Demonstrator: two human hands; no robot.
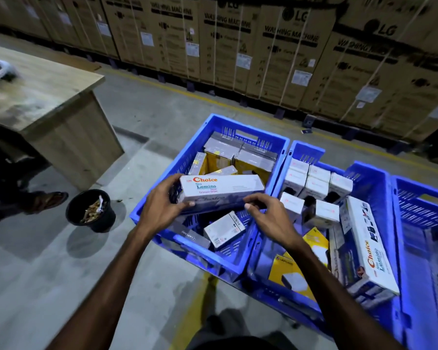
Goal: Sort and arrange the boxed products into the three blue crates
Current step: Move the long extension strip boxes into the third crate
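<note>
**Choice Lumino box held over the left crate**

A wall of brown cartons [276, 54] printed "LG" and "WASHING MACHINE" fills the frame from 10 to 2 o'clock, with a yellow floor line [238, 109] running along their base. A wooden table [48, 102] stands at 9 o'clock, its near corner well apart from the crates, with bare concrete floor [48, 274] between.

Three blue crates sit side by side from the centre toward 3 o'clock. The left crate [162, 173] touches the middle crate [283, 162] along their shared rim; the right crate [415, 198] is cut off by the frame edge.

Above the left crate, both hands hold a long white box [223, 190] reading "Choice New Lumino Power Extension Socket". The left hand [162, 205] grips its left end, fingers curled round it; the right hand [266, 210] pinches its near edge toward the right end.

In the middle crate a second long box [372, 253] with "Choice" and "Lumino" leans along the right wall, small white boxes [311, 183] are packed at 12 o'clock, and yellow boxes [286, 271] lie at 6 o'clock. The left crate holds grey-topped yellow boxes [240, 152] at the far end and a small grey box [224, 229] tilted on the crate floor; its print is too small to read.

A black bucket [91, 210] stands on the floor at 8 o'clock, near the left crate's corner.
</note>
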